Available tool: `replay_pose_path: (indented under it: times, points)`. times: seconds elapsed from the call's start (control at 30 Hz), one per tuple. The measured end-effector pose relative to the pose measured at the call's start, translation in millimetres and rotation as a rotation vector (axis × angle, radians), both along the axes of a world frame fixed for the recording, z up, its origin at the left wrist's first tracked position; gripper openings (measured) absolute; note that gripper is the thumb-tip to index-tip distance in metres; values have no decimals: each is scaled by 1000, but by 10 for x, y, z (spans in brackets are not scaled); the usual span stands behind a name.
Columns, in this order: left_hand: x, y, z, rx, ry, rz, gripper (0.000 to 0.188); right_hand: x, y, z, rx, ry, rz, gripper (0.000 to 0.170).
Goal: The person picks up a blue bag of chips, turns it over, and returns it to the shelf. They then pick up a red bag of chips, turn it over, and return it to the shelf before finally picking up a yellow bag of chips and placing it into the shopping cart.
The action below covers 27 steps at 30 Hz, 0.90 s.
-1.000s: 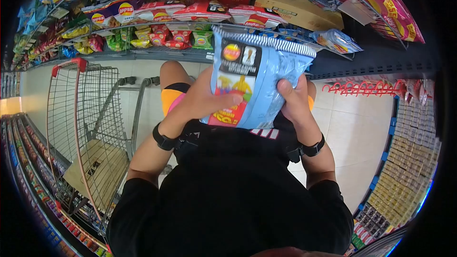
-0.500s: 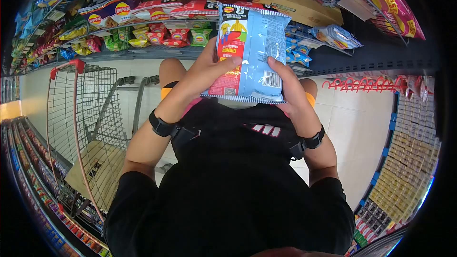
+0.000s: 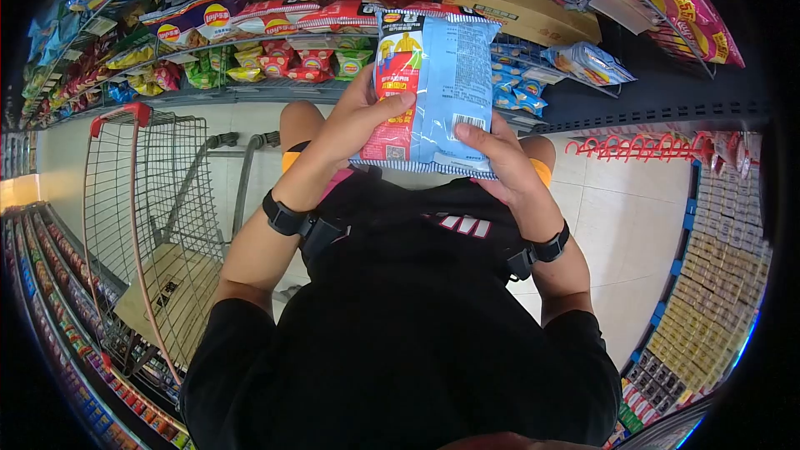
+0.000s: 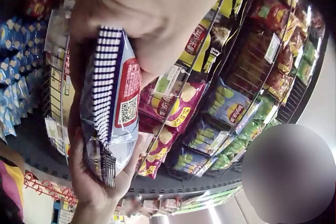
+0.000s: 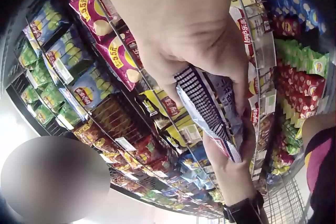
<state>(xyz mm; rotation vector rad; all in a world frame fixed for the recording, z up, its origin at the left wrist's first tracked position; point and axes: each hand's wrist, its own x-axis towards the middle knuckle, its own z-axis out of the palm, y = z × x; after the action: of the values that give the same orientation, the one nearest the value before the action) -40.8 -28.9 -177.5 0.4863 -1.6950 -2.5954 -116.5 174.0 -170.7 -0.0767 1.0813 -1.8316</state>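
A light-blue chip bag (image 3: 450,87) with a red and black printed panel is held upright before the body, its back with a barcode facing the head camera. My left hand (image 3: 364,121) grips its left side, thumb across the red panel. On the lower right side my right hand (image 3: 504,157) holds it, thumb beside the barcode. Seen from the left wrist, the striped end seam of the bag (image 4: 107,77) lies between both hands. The right wrist view shows the bag's striped edge (image 5: 202,103) under the palm; the fingers behind the bag are mostly hidden.
Shelves of chip bags (image 3: 275,21) run across the front, with a cardboard box (image 3: 521,17) among them. A wire shopping cart (image 3: 154,200) stands at the left. Red hooks (image 3: 637,147) and stacked goods (image 3: 708,258) are at the right, beyond tiled floor (image 3: 612,225).
From its tilted position a second ago, the bag has come upright and moved up, showing its barcode. Since half a second ago it has shifted slightly left, and the right thumb sits lower on it.
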Motion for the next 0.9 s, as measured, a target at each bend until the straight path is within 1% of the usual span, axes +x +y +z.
replay_pose_path:
  times: [0.13,0.33,0.43,0.53,0.63,0.73,0.77,0.83,0.87,0.9]
  points:
    - [21,-25,16,6,13,-10,61,1,-33,-5,-21,-32,10,58]
    - [54,-35,-15,-4,-12,11,60,25,-43,-51,-33,-4,10,56]
    - [65,-6,20,-12,14,-1,61,25,-35,-31,-10,-74,-34,54]
    - [112,31,37,-136,98,-3,63,-60,13,-7,-80,-170,-66,53]
    - [69,12,-139,-464,256,135,69,-75,37,-27,23,164,-143,53]
    - [77,-37,-97,-824,256,188,75,-105,-1,-130,125,507,-218,56]
    - [63,-14,-17,-725,226,29,78,-67,-21,-117,117,580,-218,57]
    - [27,207,38,-642,271,126,77,55,-50,-64,101,727,-211,61]
    - [11,265,50,-603,293,177,77,66,-35,-46,111,815,-138,64]
    - [-21,243,59,-639,306,171,77,71,-4,-33,122,902,-69,67]
